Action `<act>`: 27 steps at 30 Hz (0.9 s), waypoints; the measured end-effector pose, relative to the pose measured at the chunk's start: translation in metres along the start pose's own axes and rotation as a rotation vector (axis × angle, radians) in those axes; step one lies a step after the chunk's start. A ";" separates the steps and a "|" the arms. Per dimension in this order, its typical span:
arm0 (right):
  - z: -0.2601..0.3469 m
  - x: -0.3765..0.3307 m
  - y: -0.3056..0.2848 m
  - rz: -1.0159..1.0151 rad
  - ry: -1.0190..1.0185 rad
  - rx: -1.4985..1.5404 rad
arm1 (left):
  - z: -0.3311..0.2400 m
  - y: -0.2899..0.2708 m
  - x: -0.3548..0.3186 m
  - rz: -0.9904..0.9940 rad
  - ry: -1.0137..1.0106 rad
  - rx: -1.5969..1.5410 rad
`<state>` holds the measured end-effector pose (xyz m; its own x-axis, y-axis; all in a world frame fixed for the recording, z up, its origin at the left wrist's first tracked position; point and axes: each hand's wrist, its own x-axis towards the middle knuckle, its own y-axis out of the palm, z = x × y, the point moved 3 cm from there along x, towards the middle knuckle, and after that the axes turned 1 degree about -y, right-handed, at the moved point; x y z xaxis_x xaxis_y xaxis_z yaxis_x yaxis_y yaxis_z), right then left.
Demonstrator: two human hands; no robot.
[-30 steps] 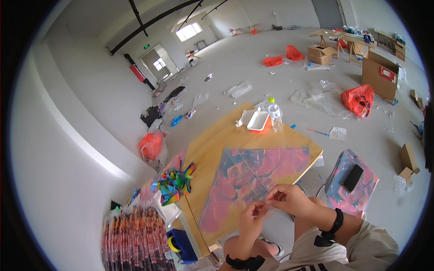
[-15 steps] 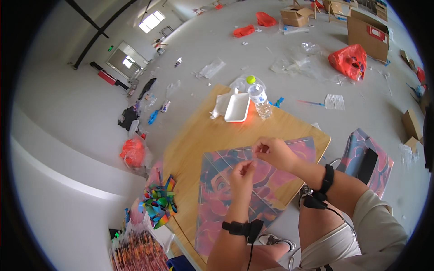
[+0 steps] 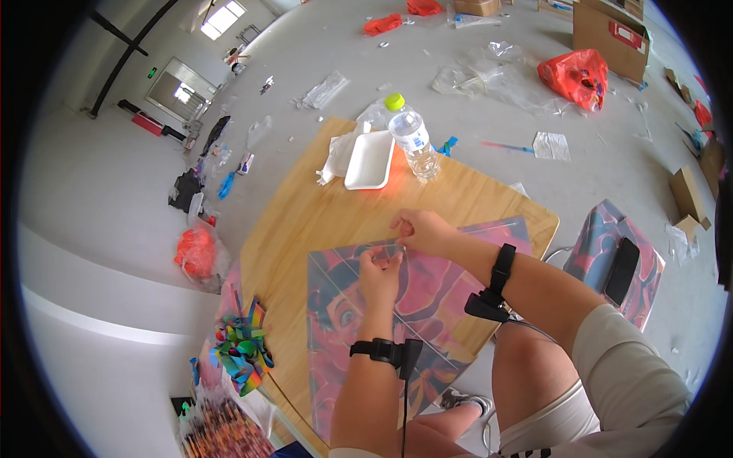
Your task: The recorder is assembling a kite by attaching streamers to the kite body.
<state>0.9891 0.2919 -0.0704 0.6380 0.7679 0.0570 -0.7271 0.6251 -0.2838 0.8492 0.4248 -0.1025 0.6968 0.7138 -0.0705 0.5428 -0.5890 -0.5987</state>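
A large sheet printed with a colourful cartoon picture (image 3: 343, 359) lies on the wooden table, with pale straight lines crossing it. Over its far edge both my hands are raised close together, fingertips almost meeting. My left hand (image 3: 380, 276) is pinched, thumb against the fingers. Just right of it and slightly farther away, my right hand (image 3: 424, 230) is pinched as well. Whatever sits between the fingertips is too thin or small to name. Both wrists carry black straps with small black boxes and cables.
On the wooden table (image 3: 298, 206) stand a white tray (image 3: 370, 160) and a water bottle (image 3: 416, 145) with a green cap. Rainbow ribbons (image 3: 243, 351) hang at the left edge. A dark phone (image 3: 622, 269) rests on a printed package at right. Bags and cardboard boxes litter the floor.
The view has shifted, so the table and its things appear farther left and higher. My hands stay together over the sheet, the right hand's fingers now slightly more spread.
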 end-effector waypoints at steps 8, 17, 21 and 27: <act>-0.009 0.006 0.005 -0.105 0.078 -0.170 | -0.005 0.008 0.002 -0.077 -0.016 0.119; -0.010 0.009 0.011 -0.132 0.118 -0.235 | -0.018 0.008 0.003 -0.106 -0.041 0.278; -0.007 0.011 0.015 -0.129 0.106 -0.266 | -0.007 0.006 0.011 -0.084 -0.051 0.188; -0.007 0.014 0.015 -0.119 0.161 -0.325 | -0.012 0.009 0.015 -0.069 -0.017 0.321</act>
<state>0.9885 0.3107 -0.0811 0.7634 0.6449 -0.0364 -0.5440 0.6115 -0.5746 0.8698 0.4256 -0.0995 0.6537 0.7560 -0.0325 0.4113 -0.3910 -0.8234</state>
